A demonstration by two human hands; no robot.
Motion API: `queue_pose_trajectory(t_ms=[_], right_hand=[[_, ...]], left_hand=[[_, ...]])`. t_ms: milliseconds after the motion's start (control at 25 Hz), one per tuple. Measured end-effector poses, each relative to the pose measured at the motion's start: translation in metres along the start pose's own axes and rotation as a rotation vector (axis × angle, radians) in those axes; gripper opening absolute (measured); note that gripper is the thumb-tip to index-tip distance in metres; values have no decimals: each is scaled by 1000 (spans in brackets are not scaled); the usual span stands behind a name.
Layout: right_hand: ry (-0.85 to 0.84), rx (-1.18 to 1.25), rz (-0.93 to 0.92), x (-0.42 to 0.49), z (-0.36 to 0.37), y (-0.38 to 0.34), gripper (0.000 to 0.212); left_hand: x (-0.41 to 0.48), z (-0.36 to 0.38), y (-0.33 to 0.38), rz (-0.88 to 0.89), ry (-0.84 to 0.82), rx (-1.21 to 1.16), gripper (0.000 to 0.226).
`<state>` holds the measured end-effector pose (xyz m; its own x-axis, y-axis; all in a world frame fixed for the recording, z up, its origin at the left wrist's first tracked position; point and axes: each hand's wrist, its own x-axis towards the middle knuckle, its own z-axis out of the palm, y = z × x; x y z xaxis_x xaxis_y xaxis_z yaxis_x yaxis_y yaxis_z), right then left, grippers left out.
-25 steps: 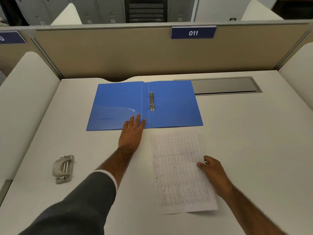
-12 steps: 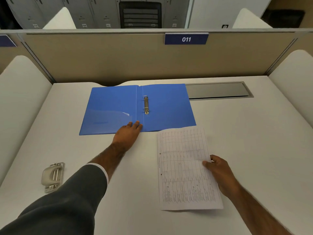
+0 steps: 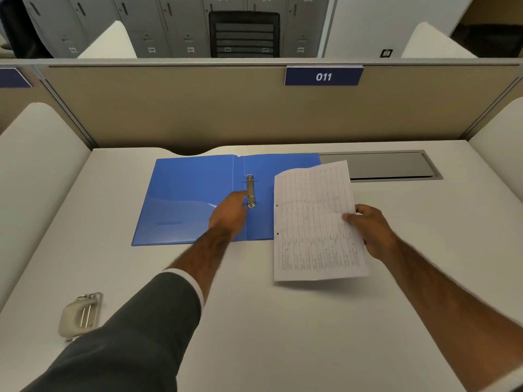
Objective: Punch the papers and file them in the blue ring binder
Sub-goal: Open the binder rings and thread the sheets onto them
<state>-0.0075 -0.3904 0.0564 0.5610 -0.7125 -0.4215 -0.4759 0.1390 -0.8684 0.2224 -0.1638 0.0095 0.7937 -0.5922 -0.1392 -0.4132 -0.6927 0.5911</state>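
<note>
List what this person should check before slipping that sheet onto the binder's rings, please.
1. Blue plastic ring binder lies open, flat on the white desk: ok.
2. White printed paper sheet shows two punched holes on its left edge: ok.
3. Right hand grips the sheet's right edge: ok.
4. Left hand is at the metal ring mechanism: ok.
5. Rings sprung open: cannot tell.
6. Holes lined up over the rings: not ok, the sheet is off to their right.
</note>
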Motion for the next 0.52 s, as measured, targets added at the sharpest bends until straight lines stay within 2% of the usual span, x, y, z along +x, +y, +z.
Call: queue_pose_trajectory(t_ms=[120, 280, 520], right_hand=[[-25, -16, -3, 17, 9, -7, 18], [-40, -37, 1, 20, 9, -2, 18], [-14, -5, 37, 16, -10, 22, 16]], left_hand=[[20, -1, 11, 1, -17, 124, 27], [28, 3, 11, -10, 6, 152, 21], [-26, 27, 26, 56, -108, 152, 23]])
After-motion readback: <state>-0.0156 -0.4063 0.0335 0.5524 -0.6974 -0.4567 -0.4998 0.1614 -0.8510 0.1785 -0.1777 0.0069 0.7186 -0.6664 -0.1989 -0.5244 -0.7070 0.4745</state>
